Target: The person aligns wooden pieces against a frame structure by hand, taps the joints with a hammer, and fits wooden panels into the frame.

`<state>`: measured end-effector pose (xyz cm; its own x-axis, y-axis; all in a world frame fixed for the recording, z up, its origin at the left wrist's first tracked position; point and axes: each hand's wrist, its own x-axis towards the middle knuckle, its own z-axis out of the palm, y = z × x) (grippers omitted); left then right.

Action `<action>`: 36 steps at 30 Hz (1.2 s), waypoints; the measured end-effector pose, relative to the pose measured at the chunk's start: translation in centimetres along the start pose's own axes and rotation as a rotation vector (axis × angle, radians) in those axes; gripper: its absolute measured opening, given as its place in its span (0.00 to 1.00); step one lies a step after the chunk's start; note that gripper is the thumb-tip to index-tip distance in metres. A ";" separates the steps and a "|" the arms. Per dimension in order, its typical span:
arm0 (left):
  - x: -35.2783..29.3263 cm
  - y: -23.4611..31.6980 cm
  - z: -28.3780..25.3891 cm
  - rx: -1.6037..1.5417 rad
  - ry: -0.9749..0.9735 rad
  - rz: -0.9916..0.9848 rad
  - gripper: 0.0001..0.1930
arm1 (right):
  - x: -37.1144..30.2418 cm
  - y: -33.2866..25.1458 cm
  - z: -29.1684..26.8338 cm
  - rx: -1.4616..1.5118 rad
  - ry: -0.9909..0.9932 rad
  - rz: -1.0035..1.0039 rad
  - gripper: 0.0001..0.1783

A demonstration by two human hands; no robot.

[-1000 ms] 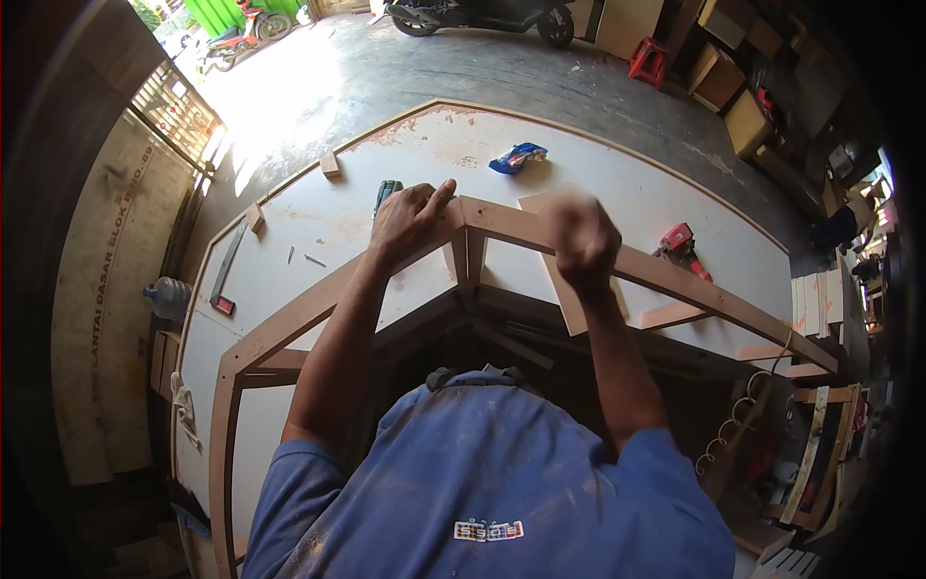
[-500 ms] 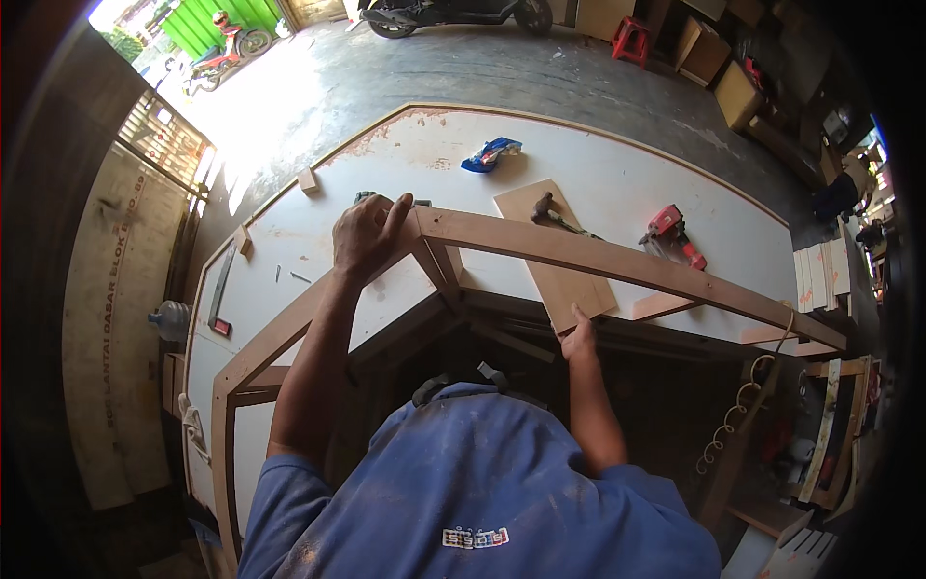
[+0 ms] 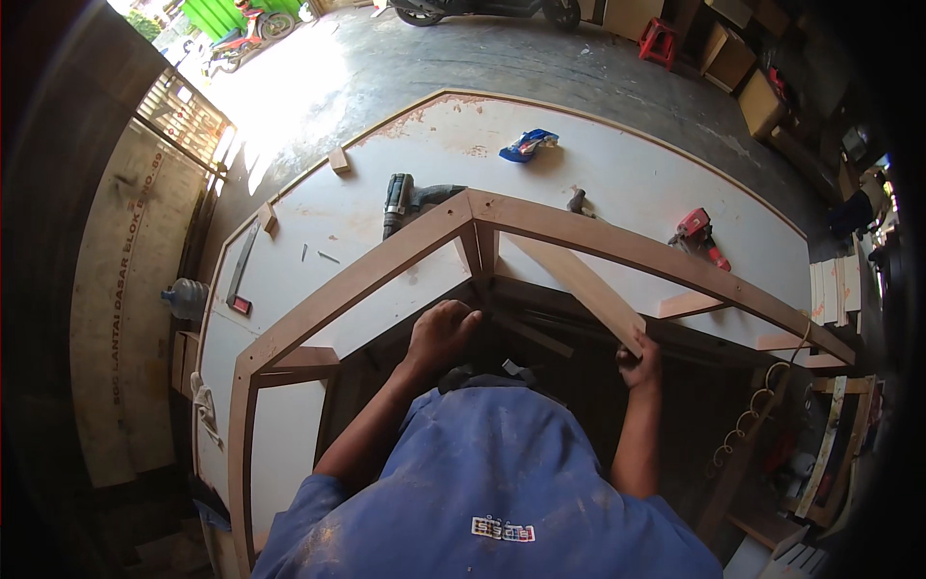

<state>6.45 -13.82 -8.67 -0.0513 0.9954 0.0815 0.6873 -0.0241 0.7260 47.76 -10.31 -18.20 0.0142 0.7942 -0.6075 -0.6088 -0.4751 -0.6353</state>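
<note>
Right hand (image 3: 640, 359): fingers closed around the near end of a wooden board (image 3: 584, 289). Left hand (image 3: 444, 331): raised and curled, clear of the board, near the inner corner of the wooden frame (image 3: 617, 238); its palm is hidden, so whether it holds anything cannot be told.

Step in hand, as judged: handling the board, one-handed, at the frame's near side. Next move, as judged: calls for a steady grip and care to keep the board's far end from knocking the frame.

Board: flat, long, straight-edged, pale brown, plain-faced; slants from near right to far left, its far end by the right rail. Whether it touches the rail cannot be told.

Frame: reddish-brown, angled rails, dark holes near the joints; over a white tabletop (image 3: 617, 159).

Beyond the rails: dark drill (image 3: 396, 205), left; hammer (image 3: 579, 201), partly hidden; red power tool (image 3: 696, 232), right; blue packet (image 3: 528, 146), far.
</note>
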 end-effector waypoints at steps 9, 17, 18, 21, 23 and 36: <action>-0.9 -6.7 0.4 -0.463 -0.136 -0.471 0.33 | -11.3 3.1 -7.0 -0.209 -0.081 -0.038 0.34; -1.0 -6.3 -2.3 0.349 -0.121 0.116 0.48 | -3.1 4.3 5.6 -0.919 -0.430 -0.109 0.31; -0.9 -6.6 -2.6 0.389 -0.235 0.167 0.48 | -1.4 5.2 7.3 -0.942 -0.529 -0.119 0.30; -0.1 -7.5 -4.6 0.378 -0.341 0.068 0.37 | 1.9 8.7 12.6 -0.902 -0.673 -0.067 0.25; 0.0 -8.8 -6.4 0.317 -0.496 -0.097 0.31 | 3.9 10.1 15.5 -1.256 -0.665 -0.153 0.24; -2.4 -12.6 -7.5 0.495 -0.086 -0.023 0.08 | 4.2 15.0 13.8 -1.328 -0.203 -0.343 0.31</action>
<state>-7.51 -16.57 -12.89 -0.0247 0.9997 -0.0027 0.9490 0.0243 0.3145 27.72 -8.82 -23.71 -0.1764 0.9295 -0.3237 0.6066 -0.1564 -0.7795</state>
